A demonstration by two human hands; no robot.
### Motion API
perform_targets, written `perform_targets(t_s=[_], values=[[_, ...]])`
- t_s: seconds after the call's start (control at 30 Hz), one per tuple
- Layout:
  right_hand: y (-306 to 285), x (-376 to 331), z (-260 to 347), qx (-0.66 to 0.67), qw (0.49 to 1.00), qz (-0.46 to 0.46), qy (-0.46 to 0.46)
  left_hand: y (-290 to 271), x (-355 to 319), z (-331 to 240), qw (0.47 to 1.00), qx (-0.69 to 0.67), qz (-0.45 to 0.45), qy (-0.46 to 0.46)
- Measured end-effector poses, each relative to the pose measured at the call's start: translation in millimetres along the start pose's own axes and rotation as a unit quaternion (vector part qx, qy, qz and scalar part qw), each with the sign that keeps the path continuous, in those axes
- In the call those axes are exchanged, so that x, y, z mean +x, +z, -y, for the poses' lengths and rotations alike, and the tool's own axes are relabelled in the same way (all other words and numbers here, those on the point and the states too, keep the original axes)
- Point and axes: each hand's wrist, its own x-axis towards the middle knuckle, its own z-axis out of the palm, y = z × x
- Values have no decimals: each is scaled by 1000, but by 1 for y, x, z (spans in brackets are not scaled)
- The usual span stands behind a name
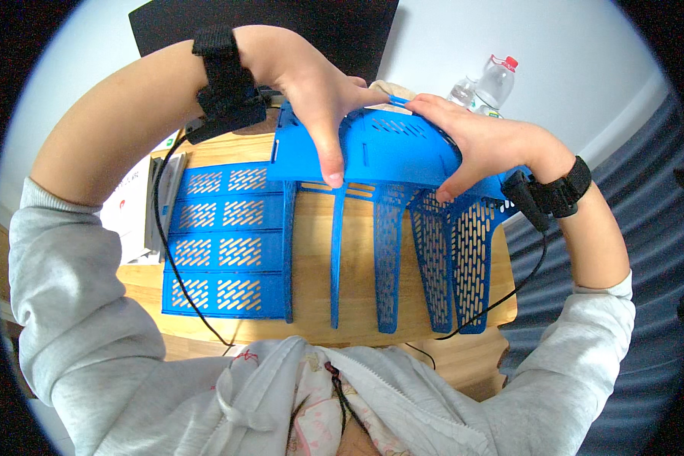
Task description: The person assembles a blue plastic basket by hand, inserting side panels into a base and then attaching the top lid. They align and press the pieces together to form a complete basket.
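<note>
A blue plastic file rack [396, 152] with slotted panels lies on the wooden desk in front of me. Several upright dividers [388, 258] reach from it toward my body, with gaps between them. To their left, a flat section [228, 237] shows rows of slotted cut-outs. My left hand [315, 95] is spread over the rack's far part, thumb pressed on the near edge and fingers at the far edge. On the right side, my right hand [479, 140] grips the rack the same way, thumb at a divider's top. Some fingertips of both hands are hidden.
Behind the rack stands a black monitor [266, 34]. Clear plastic bottles [497, 82], one red-capped, are at the back right. Papers and books [133, 213] lie at the left. Black cables [159, 205] run from my wrist straps across the desk [311, 289]. A dark blue curtain [608, 197] hangs right.
</note>
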Motion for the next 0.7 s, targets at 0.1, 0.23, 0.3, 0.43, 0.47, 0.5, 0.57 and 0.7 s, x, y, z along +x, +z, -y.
perform_targets(t_s=[0.1,0.23,0.3,0.43,0.47,0.5,0.57,0.7], values=[[1,0,-1,-2,1000,-15,0,2,0,1,1000,3,-12,2],[1,0,-2,26,1000,-13,-1,2,2,3,1000,-8,-19,22],[0,0,-2,28,1000,-5,5,3,3,3,999,-13,-28,29],[1,-1,-2,49,999,-13,4,3,3,4,999,-17,-30,38],[1,-1,-2,49,999,-14,8,3,3,4,999,-13,-30,41],[1,-1,-2,37,999,-17,15,4,2,4,998,-20,-37,42],[1,-1,-2,53,998,-17,13,5,2,5,997,-36,-50,41],[0,2,-1,27,999,-5,29,6,2,9,996,-40,-48,58]])
